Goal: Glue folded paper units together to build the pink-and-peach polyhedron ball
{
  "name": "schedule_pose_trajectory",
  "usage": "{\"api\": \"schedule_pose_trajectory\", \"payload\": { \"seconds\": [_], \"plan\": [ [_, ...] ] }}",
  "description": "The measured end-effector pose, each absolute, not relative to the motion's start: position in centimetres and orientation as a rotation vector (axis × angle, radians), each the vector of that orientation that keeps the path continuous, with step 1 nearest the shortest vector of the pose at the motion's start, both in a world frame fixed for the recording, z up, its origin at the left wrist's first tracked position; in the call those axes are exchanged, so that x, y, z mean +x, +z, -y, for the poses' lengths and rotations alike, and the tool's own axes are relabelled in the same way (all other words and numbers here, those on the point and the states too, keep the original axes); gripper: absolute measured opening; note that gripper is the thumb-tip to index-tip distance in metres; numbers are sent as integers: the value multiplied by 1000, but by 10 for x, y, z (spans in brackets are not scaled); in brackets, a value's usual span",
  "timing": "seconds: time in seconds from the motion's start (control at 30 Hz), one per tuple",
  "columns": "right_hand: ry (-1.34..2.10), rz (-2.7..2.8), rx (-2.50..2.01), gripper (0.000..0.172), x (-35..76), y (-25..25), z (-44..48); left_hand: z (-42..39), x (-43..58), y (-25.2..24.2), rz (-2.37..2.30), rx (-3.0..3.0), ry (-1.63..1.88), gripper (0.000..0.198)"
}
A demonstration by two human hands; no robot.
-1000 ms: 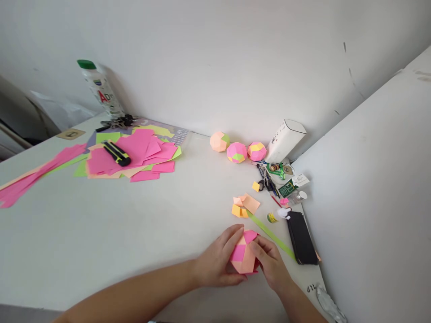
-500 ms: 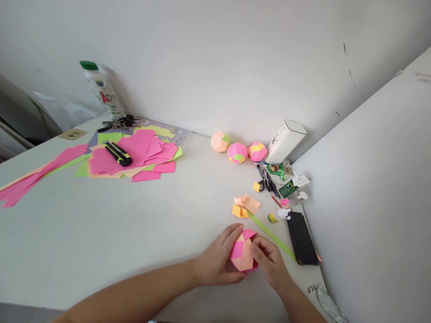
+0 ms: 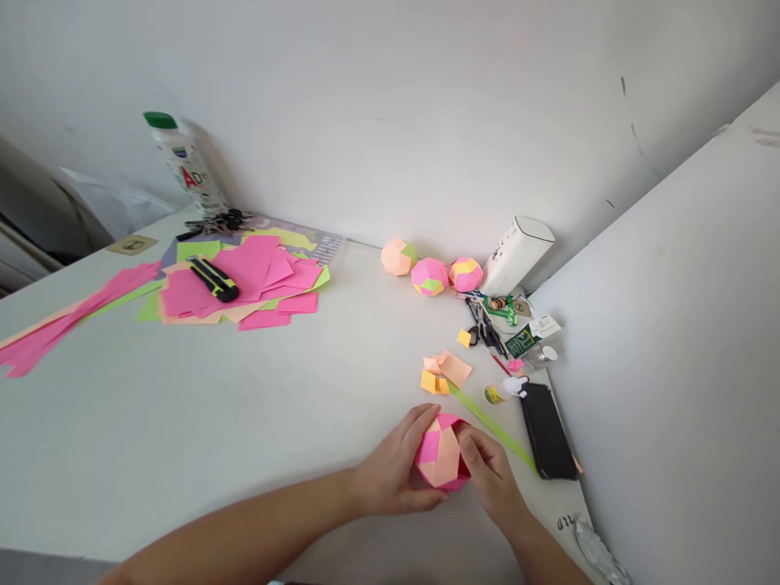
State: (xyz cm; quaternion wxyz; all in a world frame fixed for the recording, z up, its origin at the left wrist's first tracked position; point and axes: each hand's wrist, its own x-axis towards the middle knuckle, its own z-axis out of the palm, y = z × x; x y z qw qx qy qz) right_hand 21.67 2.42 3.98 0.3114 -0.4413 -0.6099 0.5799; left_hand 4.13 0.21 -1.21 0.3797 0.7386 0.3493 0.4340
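Note:
A pink and peach paper ball (image 3: pixel 439 455) is held low in the view, right of centre. My left hand (image 3: pixel 396 470) wraps round its left side, with the thumb under it and the fingers over the top. On the ball's right side there is a dark opening. My right hand (image 3: pixel 489 471) pinches the edge of that opening, and some of its fingertips are hidden inside. Just beyond the ball lie small folded orange papers (image 3: pixel 429 382), a peach paper piece (image 3: pixel 457 369) and a long green strip (image 3: pixel 493 426).
Three finished-looking paper balls (image 3: pixel 430 277) sit by the wall near a white box (image 3: pixel 517 256). Scissors (image 3: pixel 480 325), a glue bottle (image 3: pixel 503 391) and a black phone (image 3: pixel 548 431) are at right. A cutter (image 3: pixel 213 279) rests on coloured paper sheets (image 3: pixel 262 272) at left.
The ball has turned slightly in my hands, and its opening on the right shows wider. My right thumb has shifted a little to the right, off the peach face.

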Motion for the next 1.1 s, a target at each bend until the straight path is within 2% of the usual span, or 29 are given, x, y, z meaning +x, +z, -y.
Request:
{"api": "schedule_pose_trajectory", "payload": {
  "seconds": [0.17,0.37,0.6,0.8,1.1],
  "plan": [
    [1522,1712,-1036,37,218,48,-26,-2,41,-10,-861,1790,1172,95],
    [1463,1844,-967,18,221,51,-24,-2,43,-10,-724,1343,1190,88],
    [1351,1741,-1076,23,226,39,-22,-2,45,-5,-615,1025,1211,85],
    [1108,1593,-949,11,224,46,-24,-4,39,5,-655,897,1169,79],
    [891,1442,-976,8,229,41,-27,-20,30,9,-524,565,1076,54]
  ]
}}
